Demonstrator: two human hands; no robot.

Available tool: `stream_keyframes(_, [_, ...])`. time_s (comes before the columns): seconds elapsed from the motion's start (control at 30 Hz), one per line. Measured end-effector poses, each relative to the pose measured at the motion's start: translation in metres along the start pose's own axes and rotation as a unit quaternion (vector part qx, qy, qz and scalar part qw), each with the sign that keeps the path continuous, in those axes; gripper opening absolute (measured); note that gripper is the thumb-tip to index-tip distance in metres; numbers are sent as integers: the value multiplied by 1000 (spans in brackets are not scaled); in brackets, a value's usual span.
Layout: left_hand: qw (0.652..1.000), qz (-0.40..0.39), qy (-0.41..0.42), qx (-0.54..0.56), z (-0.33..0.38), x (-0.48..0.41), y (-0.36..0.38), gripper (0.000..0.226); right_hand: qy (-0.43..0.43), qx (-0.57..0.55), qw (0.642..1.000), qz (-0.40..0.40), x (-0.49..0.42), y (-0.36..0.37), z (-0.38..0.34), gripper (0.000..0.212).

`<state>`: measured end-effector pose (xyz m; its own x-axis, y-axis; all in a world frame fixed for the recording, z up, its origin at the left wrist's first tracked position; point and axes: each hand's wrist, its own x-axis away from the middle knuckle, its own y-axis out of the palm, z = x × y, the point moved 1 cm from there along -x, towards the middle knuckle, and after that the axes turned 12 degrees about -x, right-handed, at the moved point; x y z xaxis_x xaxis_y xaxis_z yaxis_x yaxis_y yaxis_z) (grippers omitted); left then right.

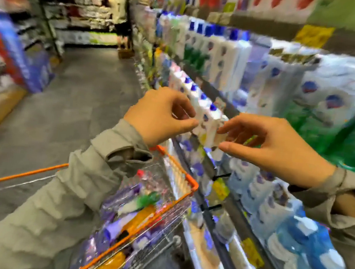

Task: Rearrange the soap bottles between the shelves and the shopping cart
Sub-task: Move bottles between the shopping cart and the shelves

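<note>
White soap bottles with blue caps (208, 120) stand in a row on the middle shelf (229, 109), blurred by motion. My left hand (163, 115) is at the left side of the frontmost bottle. Its thumb tip touches the bottle and its fingers are curled apart with nothing between them. My right hand (276, 144) is at the bottle's right side, thumb below and fingers above, pinching its white lower edge. The orange-rimmed shopping cart (189, 179) sits below my left arm, holding several purple, orange and green bottles (133, 208).
Shelves packed with white, green and blue refill packs (293, 229) run along the right. Yellow price tags (220, 188) hang off the shelf edges. A person (118, 7) stands at the far end of the grey aisle floor (77, 102). Stacked goods (10, 51) line the left.
</note>
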<state>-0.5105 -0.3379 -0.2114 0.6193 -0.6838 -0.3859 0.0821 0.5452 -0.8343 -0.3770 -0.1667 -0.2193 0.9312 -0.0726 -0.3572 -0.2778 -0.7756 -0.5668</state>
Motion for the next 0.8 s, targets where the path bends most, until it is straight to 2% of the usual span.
stream_keyframes(0.2, [993, -19, -106, -48, -97, 30, 5, 10, -5, -30, 997, -74, -55, 80, 49, 36])
stream_keyframes(0.37, [976, -52, -208, -38, -166, 60, 24, 11, 19, -53, 989, -136, -88, 143, 90, 28])
stream_keyframes(0.57, [947, -104, -304, -2, -232, 87, 67, 16, 55, -56, 964, -256, -117, 209, 146, 31])
stream_keyframes(0.8, [910, -158, -381, 32, -289, 106, 146, 22, 57, -16, 935, -350, -140, 284, 225, 29])
